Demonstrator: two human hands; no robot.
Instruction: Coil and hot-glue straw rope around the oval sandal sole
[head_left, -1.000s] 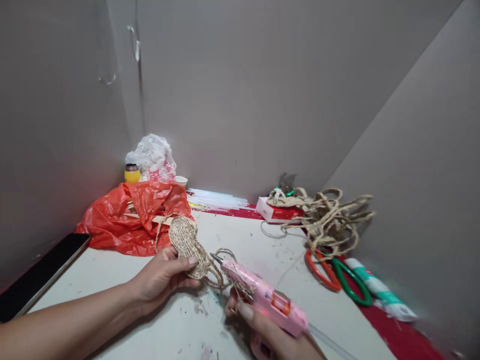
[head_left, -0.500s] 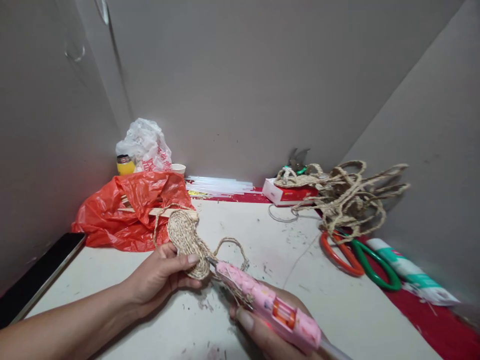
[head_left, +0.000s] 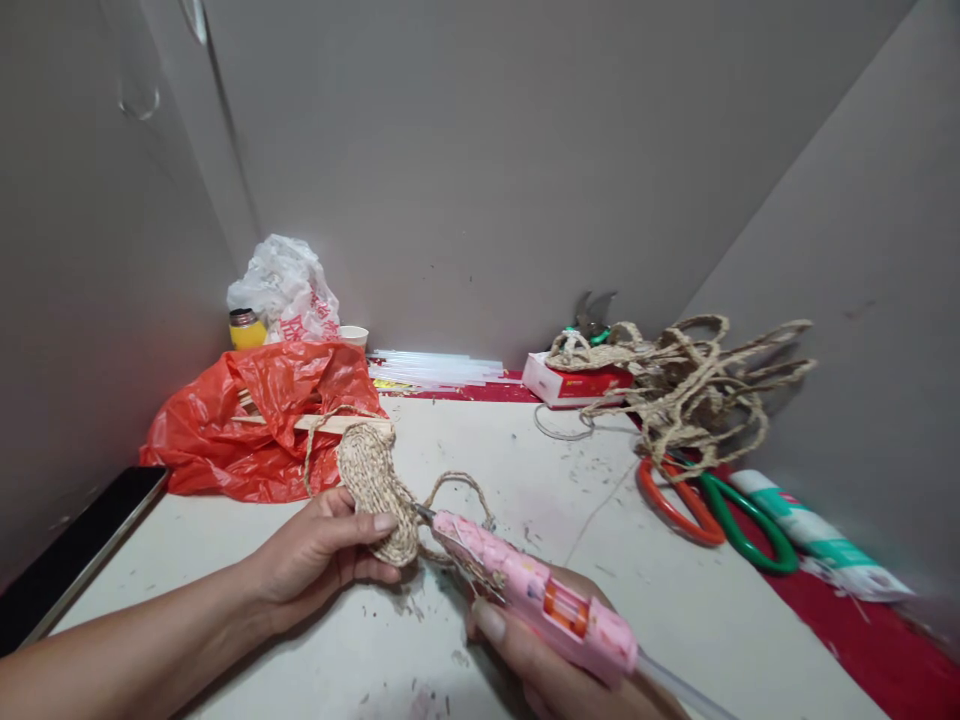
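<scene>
Ideally, the right hand (head_left: 555,662), fingers closed round the pink plastic glue gun (head_left: 517,578) at lower centre, should guide its metal nozzle (head_left: 424,514) evenly along the tan coiled-cord oblong (head_left: 375,485) pinched, left of centre, by the left hand's (head_left: 337,545) fingers.

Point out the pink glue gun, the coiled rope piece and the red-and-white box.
Pink glue gun (head_left: 527,590), head view: on its pink body.
Coiled rope piece (head_left: 375,487), head view: on its ridged face.
Red-and-white box (head_left: 592,387), head view: on its red side.

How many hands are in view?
2: the left hand, left of centre, holding the coiled rope piece; the right hand, lower down, gripping the pink glue gun. No others show.
</scene>
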